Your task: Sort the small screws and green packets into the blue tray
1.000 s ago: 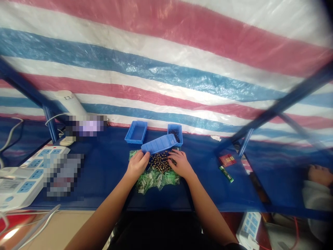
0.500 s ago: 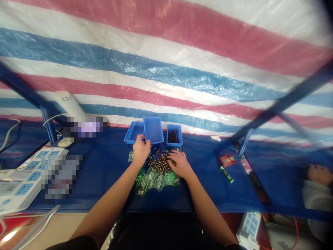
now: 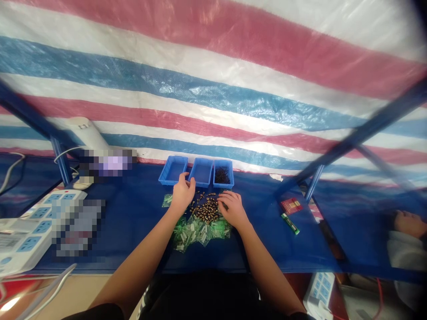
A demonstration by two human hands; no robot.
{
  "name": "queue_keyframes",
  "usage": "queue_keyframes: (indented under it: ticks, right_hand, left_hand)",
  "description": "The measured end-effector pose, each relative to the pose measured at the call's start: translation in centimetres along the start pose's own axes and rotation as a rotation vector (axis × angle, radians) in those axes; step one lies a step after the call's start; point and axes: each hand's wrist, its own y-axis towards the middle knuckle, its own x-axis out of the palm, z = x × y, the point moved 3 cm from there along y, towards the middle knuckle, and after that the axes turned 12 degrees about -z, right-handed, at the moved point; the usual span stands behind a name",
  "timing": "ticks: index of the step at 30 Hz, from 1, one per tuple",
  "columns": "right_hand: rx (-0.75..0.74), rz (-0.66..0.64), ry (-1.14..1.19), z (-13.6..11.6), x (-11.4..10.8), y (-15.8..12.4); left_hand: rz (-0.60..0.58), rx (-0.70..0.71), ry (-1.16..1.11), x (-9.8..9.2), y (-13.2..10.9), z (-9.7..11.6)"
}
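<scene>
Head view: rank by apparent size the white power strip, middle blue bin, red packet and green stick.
1. white power strip: largest, though being nearest the camera inflates it.
2. middle blue bin.
3. red packet.
4. green stick: about as long as the packet, but much thinner.

Upper pixelated patch (image 3: 108, 163) beside white cylinder (image 3: 87, 131); lower pixelated patch (image 3: 77, 226) over power strip (image 3: 23, 229), which the left edge cuts. Small brassy parts (image 3: 207, 210) too small to identify. Right hand (image 3: 233, 209) hides its fingertips' grip.
</scene>
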Motion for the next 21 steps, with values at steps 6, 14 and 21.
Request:
queue_keyframes:
  ticks: [6, 14, 21]
  right_hand:
    - [0.117, 0.098, -0.097, 0.6, -1.2, 0.8]
    - [0.137, -0.001, -0.222, 1.3, -1.6, 3.9]
    - [0.095, -0.060, -0.314, 2.2, -1.3, 5.8]
  left_hand:
    - [0.018, 0.255, 0.352, -1.6, -3.5, -0.8]
    - [0.007, 0.116, 0.369, -0.5, -6.1, -5.2]
    - [-0.052, 0.103, 0.113, -0.5, -6.6, -5.2]
